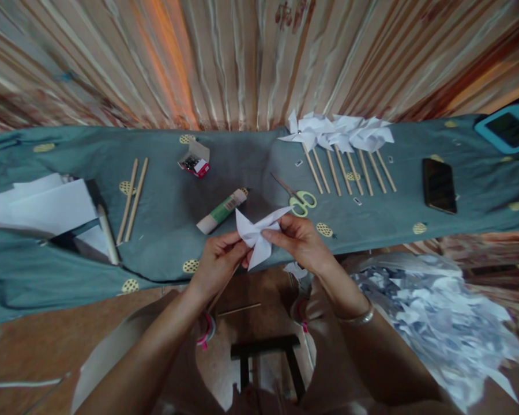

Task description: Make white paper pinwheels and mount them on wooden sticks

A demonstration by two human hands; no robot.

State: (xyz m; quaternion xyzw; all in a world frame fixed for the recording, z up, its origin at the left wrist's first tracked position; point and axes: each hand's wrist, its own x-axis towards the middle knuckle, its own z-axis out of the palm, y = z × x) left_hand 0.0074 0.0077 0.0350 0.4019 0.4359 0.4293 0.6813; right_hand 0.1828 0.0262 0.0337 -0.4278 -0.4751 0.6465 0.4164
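Over the front edge of the table, a white paper pinwheel (259, 235) is held up between my two hands. My left hand (218, 259) is closed, pinching the pinwheel's left side. What looks like a thin stick slants down beneath that hand, partly hidden by it. On the other side, my right hand (300, 239) is closed too, its thumb pressed on the pinwheel near the centre. Just beyond the hands lie a green-and-white glue tube or box (222, 210) and scissors (301, 202) with light green handles.
Finished-looking pinwheels (341, 134) on sticks lie in a row at the back. A small open box of pins (195, 160), two sticks (132, 202), paper sheets (43, 204), a phone (440, 185) and a blue-framed device (508, 128) share the table. A bag of paper pieces (445, 323) stands right.
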